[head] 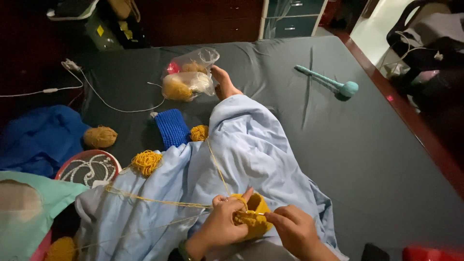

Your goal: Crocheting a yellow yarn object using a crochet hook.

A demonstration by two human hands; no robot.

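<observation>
Both hands low centre, over the lap in pale blue cloth (pixel 251 145). Left hand (pixel 220 224) pinches the yellow crochet piece (pixel 253 215), fingers closed on its rim; right hand (pixel 295 231) has fingertips narrowed on its right edge, probably on a hook, too small to make out. Piece looks light, soft and floppy, best held at the edge near the working stitch. Yarn strand (pixel 217 169) runs up toward a small yellow ball (pixel 198 132). Dim light; wrists cut off by the frame, underside of the piece hidden.
</observation>
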